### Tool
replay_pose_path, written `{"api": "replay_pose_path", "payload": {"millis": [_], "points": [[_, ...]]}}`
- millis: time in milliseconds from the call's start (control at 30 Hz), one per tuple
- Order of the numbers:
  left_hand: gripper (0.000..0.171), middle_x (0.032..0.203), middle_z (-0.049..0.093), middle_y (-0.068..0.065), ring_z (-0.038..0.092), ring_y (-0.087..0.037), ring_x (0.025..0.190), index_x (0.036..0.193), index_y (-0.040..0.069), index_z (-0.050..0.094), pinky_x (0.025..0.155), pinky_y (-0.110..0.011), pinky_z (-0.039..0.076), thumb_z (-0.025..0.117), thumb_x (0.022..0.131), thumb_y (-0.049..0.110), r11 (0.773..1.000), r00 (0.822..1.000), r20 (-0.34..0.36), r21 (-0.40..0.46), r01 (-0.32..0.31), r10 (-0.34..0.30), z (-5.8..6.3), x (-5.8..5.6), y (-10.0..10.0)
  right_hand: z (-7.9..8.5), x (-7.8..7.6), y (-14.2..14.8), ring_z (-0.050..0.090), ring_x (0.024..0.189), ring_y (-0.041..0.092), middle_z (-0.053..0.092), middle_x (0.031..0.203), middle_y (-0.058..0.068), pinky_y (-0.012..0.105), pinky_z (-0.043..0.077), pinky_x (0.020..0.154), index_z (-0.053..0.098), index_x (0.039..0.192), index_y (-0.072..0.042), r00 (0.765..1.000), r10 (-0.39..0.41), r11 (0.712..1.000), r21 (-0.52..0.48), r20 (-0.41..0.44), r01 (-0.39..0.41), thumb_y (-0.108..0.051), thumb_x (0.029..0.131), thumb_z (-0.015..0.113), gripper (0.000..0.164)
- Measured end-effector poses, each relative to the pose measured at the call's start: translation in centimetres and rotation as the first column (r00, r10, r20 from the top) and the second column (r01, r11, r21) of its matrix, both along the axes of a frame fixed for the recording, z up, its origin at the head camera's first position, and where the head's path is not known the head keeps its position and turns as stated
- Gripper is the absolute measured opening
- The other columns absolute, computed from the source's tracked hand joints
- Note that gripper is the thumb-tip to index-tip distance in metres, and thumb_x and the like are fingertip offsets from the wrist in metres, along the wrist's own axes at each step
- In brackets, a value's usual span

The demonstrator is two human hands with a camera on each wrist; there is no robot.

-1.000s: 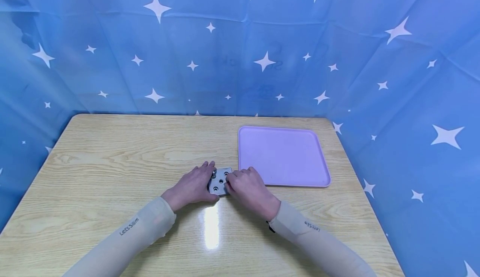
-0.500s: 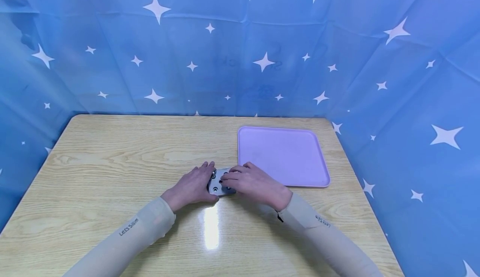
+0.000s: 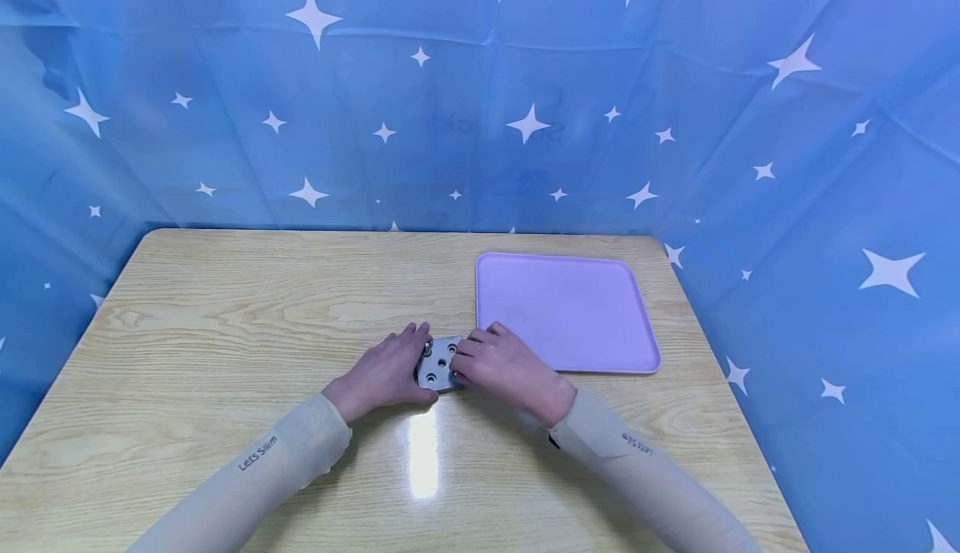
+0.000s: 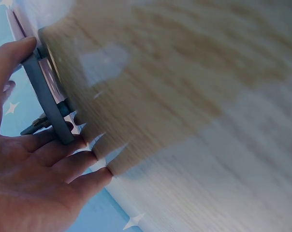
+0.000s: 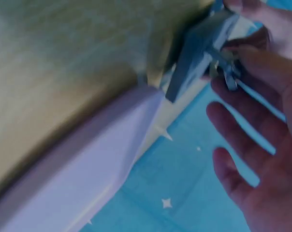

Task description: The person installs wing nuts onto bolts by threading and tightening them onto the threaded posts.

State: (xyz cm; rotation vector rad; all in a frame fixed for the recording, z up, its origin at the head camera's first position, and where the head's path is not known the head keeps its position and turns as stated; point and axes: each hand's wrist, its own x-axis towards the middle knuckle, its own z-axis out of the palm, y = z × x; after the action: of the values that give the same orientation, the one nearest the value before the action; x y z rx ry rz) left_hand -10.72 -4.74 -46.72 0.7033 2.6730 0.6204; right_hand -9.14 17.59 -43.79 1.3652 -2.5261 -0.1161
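A grey metal plate with several holes lies near the middle of the table, and a bolt stands at its upper left. My left hand grips the plate by its edges, thumb at the near side and fingers at the far side; the left wrist view shows the plate edge-on between them. At the plate's right side, my right hand pinches a small wing nut on a threaded screw between thumb and index finger. Its other fingers are spread. The fingertips hide part of the nut.
A shallow purple tray lies to the right, its near left corner close to the plate and right hand. The wooden table extends around them. A blue star-patterned curtain hangs behind and beside the table.
My right hand shifted right with its fingers extended over the plate, then drew them back to the plate's right side. My left hand and the plate have stayed put.
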Motion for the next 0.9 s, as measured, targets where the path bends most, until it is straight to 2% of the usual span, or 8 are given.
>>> {"api": "replay_pose_path", "payload": {"millis": [167, 333, 433, 533, 600, 667, 767, 900], "points": [[0.106, 0.159, 0.039, -0.028, 0.037, -0.042, 0.148, 0.154, -0.007, 0.038, 0.118, -0.057, 0.037, 0.088, 0.076, 0.044, 1.0, 1.0, -0.003, -0.002, 0.003, -0.003, 0.1, 0.1, 0.0, -1.1, 0.5, -0.7, 0.063, 0.071, 0.016, 0.07, 0.082, -0.004, 0.029, 0.047, 0.059, 0.071, 0.086, -0.016, 0.995, -0.082, 0.99, -0.116, -0.049, 0.076, -0.024, 0.092, 0.078, 0.012], [0.107, 0.158, 0.04, -0.029, 0.037, -0.043, 0.148, 0.155, -0.008, 0.037, 0.118, -0.058, 0.037, 0.089, 0.076, 0.043, 1.0, 1.0, 0.0, 0.0, -0.001, 0.001, 0.0, 0.1, 0.1, -1.7, 1.0, -1.3, 0.057, 0.059, 0.015, 0.066, 0.073, -0.002, 0.028, 0.043, 0.05, 0.067, 0.08, -0.014, 0.986, -0.168, 0.966, -0.201, -0.009, 0.163, -0.019, 0.09, 0.079, 0.016], [0.106, 0.158, 0.039, -0.029, 0.037, -0.043, 0.148, 0.155, -0.007, 0.037, 0.119, -0.057, 0.036, 0.088, 0.076, 0.043, 1.0, 1.0, -0.003, -0.006, 0.004, -0.004, 0.0, 0.1, 0.1, -1.7, 1.1, -1.4, 0.056, 0.058, 0.015, 0.066, 0.073, -0.002, 0.028, 0.043, 0.05, 0.067, 0.081, -0.013, 0.981, -0.193, 0.96, -0.202, 0.035, 0.196, -0.022, 0.092, 0.077, 0.017], [0.105, 0.158, 0.04, -0.03, 0.037, -0.043, 0.148, 0.154, -0.008, 0.038, 0.119, -0.056, 0.035, 0.088, 0.076, 0.043, 1.0, 1.0, -0.011, -0.01, 0.014, -0.014, 0.1, 0.1, 0.0, -1.3, 1.0, -1.1, 0.065, 0.072, 0.018, 0.072, 0.087, 0.0, 0.031, 0.05, 0.06, 0.072, 0.098, -0.012, 0.977, -0.192, 0.967, -0.151, 0.095, 0.205, -0.033, 0.095, 0.074, 0.021], [0.104, 0.158, 0.04, -0.03, 0.037, -0.043, 0.148, 0.154, -0.008, 0.038, 0.12, -0.056, 0.035, 0.088, 0.077, 0.042, 1.0, 1.0, -0.011, -0.008, 0.019, -0.019, 0.2, 0.2, 0.0, -0.8, 0.8, -0.6, 0.068, 0.09, 0.02, 0.074, 0.105, 0.001, 0.035, 0.055, 0.072, 0.073, 0.116, -0.014, 0.978, -0.159, 0.98, -0.096, 0.139, 0.173, -0.039, 0.095, 0.074, 0.033], [0.104, 0.158, 0.04, -0.029, 0.036, -0.043, 0.148, 0.154, -0.008, 0.038, 0.12, -0.056, 0.035, 0.088, 0.077, 0.042, 1.0, 1.0, -0.006, 0.0, 0.02, -0.02, 0.2, 0.2, 0.0, -0.1, 0.6, -0.1, 0.066, 0.11, 0.021, 0.071, 0.123, -0.001, 0.039, 0.055, 0.085, 0.068, 0.131, -0.018, 0.979, -0.107, 0.993, -0.039, 0.176, 0.115, -0.038, 0.094, 0.076, 0.043], [0.104, 0.158, 0.04, -0.028, 0.036, -0.041, 0.149, 0.155, -0.007, 0.037, 0.12, -0.056, 0.034, 0.087, 0.078, 0.042, 1.0, 1.0, 0.002, 0.0, 0.017, -0.017, 0.2, 0.1, 0.0, 0.7, 0.3, 0.6, 0.058, 0.125, 0.019, 0.065, 0.137, -0.007, 0.041, 0.053, 0.093, 0.066, 0.137, -0.023, 0.98, -0.01, 1.0, 0.026, 0.201, 0.005, -0.026, 0.093, 0.079, 0.046], [0.104, 0.157, 0.042, -0.029, 0.037, -0.042, 0.148, 0.154, -0.008, 0.038, 0.119, -0.056, 0.036, 0.088, 0.077, 0.042, 1.0, 1.0, -0.007, -0.005, 0.02, -0.02, 0.1, 0.0, -0.1, 1.1, 0.0, 1.1, 0.057, 0.128, 0.016, 0.064, 0.138, -0.012, 0.037, 0.052, 0.092, 0.067, 0.135, -0.026, 0.983, 0.053, 0.995, 0.079, 0.175, -0.067, -0.017, 0.092, 0.08, 0.046]]}}
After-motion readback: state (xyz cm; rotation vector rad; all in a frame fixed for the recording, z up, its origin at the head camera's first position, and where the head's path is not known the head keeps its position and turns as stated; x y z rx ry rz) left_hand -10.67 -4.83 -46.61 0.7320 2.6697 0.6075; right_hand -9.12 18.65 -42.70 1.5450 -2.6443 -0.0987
